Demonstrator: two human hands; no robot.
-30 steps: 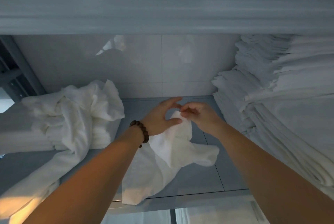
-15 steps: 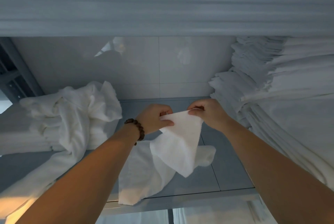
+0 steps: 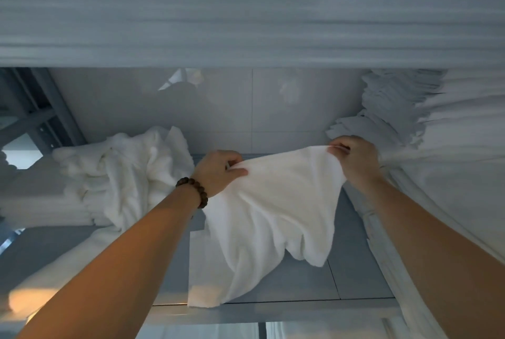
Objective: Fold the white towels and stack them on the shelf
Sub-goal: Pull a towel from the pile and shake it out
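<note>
A white towel (image 3: 270,218) hangs stretched between both hands above the grey shelf (image 3: 355,278). My left hand (image 3: 218,172), with a dark bead bracelet on its wrist, pinches the towel's left top corner. My right hand (image 3: 355,158) pinches the right top corner, close to the tall stack of folded white towels (image 3: 426,125) at the right. The towel's lower part drapes in folds onto the shelf, and its bottom edge reaches the shelf's front lip.
A heap of crumpled white towels (image 3: 125,172) lies at the left of the shelf, one trailing down toward the front. An upper shelf (image 3: 246,18) hangs low overhead. A tiled wall (image 3: 246,109) closes the back. A metal frame upright (image 3: 41,109) stands far left.
My hands have moved apart along the towel's top edge, the right one toward the folded stack, and the towel now spreads wide between them instead of hanging bunched.
</note>
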